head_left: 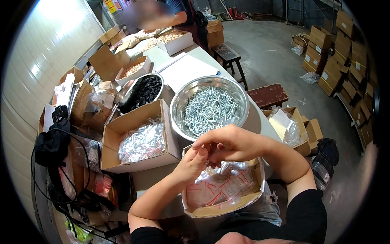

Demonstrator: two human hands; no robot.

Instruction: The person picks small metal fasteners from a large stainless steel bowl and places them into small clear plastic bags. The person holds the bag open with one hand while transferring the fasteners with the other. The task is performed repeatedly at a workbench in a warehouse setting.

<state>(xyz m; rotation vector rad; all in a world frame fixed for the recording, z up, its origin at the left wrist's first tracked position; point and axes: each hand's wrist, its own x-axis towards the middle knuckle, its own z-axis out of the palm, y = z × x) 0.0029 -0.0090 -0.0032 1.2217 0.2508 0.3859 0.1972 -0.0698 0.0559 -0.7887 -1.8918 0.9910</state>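
Observation:
My left hand [191, 166] and my right hand [232, 142] meet above an open cardboard box [227, 211] on my lap side of the table. Their fingers are curled together at the tips, and whatever they pinch is hidden. Inside that box lie clear zip bags [221, 187] with red strips. Just beyond my hands stands a round metal bowl [177, 122] filled with loose silver screws [209, 110]. To its left, a white-sided cardboard box [172, 138] holds many filled clear bags [142, 140].
Farther back are a metal bowl of black pieces [147, 93], boxes of copper-coloured parts [132, 71] and white paper [189, 71]. Another person [185, 16] works at the far end. Stools [268, 95] and an open carton [290, 126] stand right; a black bag and cables [53, 144] hang left.

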